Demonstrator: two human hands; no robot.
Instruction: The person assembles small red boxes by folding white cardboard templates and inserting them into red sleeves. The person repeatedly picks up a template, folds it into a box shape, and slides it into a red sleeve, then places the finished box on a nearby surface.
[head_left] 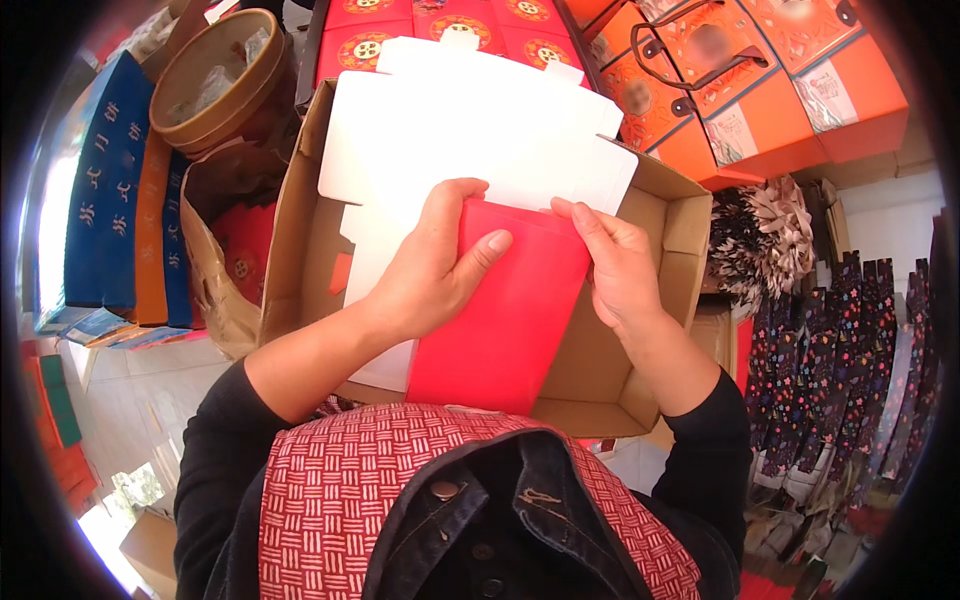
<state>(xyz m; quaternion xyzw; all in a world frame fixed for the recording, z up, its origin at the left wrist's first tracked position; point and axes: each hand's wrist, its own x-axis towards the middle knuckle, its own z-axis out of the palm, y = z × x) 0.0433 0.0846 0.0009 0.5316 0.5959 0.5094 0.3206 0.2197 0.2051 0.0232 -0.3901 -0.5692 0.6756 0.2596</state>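
A flat red paper carton lies slantwise in front of me, its lower end close to my checked apron. My left hand grips its left edge, thumb on top of the red face and the other fingers behind it. At the upper right corner my right hand pinches the edge between thumb and fingers. Beyond and partly under it are flat white die-cut card blanks with tabs. They rest in and over an open brown cardboard box.
Red gift boxes stand at the far side, orange handled boxes at far right. A round tub and blue boxes are at left. Dark floral strips and a bundle of pale ribbons are at right.
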